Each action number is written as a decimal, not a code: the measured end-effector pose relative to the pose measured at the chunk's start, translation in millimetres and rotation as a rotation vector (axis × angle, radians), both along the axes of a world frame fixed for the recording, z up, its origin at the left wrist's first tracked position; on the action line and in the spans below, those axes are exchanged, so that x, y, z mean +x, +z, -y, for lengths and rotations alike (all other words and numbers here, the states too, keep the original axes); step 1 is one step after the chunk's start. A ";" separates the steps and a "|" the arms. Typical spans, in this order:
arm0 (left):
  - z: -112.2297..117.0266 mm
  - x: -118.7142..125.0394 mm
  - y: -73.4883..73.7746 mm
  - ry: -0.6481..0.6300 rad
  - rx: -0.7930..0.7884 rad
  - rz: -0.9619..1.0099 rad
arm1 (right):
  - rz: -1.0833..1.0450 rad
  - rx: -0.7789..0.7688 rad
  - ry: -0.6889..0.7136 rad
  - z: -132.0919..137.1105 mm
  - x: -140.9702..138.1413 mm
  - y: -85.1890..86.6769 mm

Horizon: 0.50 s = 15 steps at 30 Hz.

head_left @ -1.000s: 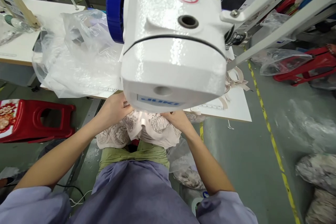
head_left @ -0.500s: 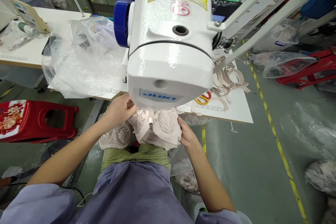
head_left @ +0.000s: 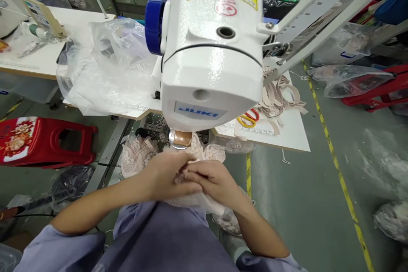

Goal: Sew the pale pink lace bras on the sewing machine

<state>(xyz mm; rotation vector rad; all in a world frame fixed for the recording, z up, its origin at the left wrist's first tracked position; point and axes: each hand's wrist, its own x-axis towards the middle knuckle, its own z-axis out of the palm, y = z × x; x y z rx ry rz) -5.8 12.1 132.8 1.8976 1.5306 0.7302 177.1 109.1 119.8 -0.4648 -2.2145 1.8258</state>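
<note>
left hand [head_left: 165, 177], right hand [head_left: 212, 182], lace edge [head_left: 208, 152] pinched

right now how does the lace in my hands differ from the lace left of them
The held lace is bunched, pinched between left hand and right hand; the left lace drapes open, untouched. The held lace is mostly hidden; the left lace shows its pattern. Both pale pink.

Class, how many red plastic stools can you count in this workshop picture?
2. One red stool stands on the floor at far left; the other red stool is at far right, partly behind a clear plastic bag. Others may be hidden.
</note>
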 end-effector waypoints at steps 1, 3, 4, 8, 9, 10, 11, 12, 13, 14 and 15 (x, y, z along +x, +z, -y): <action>-2.7 -7.0 -4.5 0.037 -0.139 0.072 | 0.013 0.037 -0.059 -0.8 -3.1 0.7; -8.6 -22.6 -12.2 0.151 -0.265 0.197 | 0.063 0.080 -0.187 -7.7 -7.8 -4.7; -11.9 -29.5 -15.1 0.220 -0.261 0.229 | 0.101 0.099 -0.237 -12.8 -10.3 -9.3; -29.1 -43.4 -22.3 0.472 -0.106 0.174 | 0.211 0.190 -0.399 -35.4 -24.2 -29.7; -33.9 -44.3 -24.0 0.516 -0.073 0.157 | 0.218 0.181 -0.417 -40.3 -27.8 -34.0; -38.5 -44.7 -25.8 0.547 -0.045 0.151 | 0.224 0.161 -0.422 -44.7 -30.9 -37.8; -42.7 -45.0 -27.7 0.565 -0.023 0.156 | 0.225 0.135 -0.419 -48.5 -33.4 -41.2; -46.1 -45.5 -29.5 0.571 0.000 0.171 | 0.219 0.109 -0.412 -51.7 -35.2 -44.0; -48.6 -46.0 -31.1 0.568 0.018 0.187 | 0.213 0.090 -0.402 -54.3 -36.5 -46.3; -50.2 -46.7 -32.3 0.560 0.029 0.198 | 0.205 0.080 -0.394 -56.3 -37.4 -48.0; -50.9 -47.4 -33.1 0.553 0.034 0.203 | 0.194 0.075 -0.385 -57.8 -38.2 -49.2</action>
